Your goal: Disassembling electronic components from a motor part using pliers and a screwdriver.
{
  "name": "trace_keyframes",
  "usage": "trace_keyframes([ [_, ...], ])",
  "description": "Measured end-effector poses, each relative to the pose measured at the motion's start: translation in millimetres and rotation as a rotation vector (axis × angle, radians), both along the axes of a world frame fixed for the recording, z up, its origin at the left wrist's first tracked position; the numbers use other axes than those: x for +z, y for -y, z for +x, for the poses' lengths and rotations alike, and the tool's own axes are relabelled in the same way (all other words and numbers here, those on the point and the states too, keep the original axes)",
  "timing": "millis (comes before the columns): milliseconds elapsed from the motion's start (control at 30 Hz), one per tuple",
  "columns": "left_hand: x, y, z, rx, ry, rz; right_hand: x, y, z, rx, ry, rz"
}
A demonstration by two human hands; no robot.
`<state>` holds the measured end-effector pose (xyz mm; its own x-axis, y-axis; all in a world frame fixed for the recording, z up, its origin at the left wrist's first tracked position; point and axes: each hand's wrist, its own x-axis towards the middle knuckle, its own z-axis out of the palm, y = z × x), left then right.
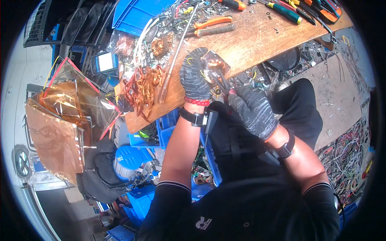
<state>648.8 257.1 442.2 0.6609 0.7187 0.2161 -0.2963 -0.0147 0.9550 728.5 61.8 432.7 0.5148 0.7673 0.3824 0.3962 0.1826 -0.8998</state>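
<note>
Both my hands wear grey knitted gloves. At the table's near edge, my left hand [194, 74] is closed on a small dark-framed part with copper windings [216, 63]. My right hand [254, 111] is wrapped round a pair of pliers [223, 83], whose jaws reach up to that part. Whether the jaws grip a wire is too small to tell. Left of my left hand lies a long screwdriver [164, 90] with a clear handle. A heap of copper wire [145, 89] sits beside it, and a smaller copper coil [160, 47] lies farther back.
On the wooden table [253, 44] lie orange-handled cutters [211, 27], metal scraps and, far right, several hand tools [287, 13]. A blue bin [138, 16] stands at the back left. Left of me are an amber-covered box [56, 136] and a blue-lidded tub [129, 160]. Tangled wires [341, 160] cover the floor at right.
</note>
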Motion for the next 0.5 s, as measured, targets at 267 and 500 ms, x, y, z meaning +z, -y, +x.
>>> trace_keyframes([
  [267, 5.6, 0.4, 2.2, 0.024, -0.075, -0.089, -17.6, -5.1, 1.6, 0.093, 0.182, 0.092],
  [500, -5.6, -11.0, 6.6, 0.065, -0.113, 0.130, 20.4, -0.9, 11.8, 0.084, -0.076, -0.096],
])
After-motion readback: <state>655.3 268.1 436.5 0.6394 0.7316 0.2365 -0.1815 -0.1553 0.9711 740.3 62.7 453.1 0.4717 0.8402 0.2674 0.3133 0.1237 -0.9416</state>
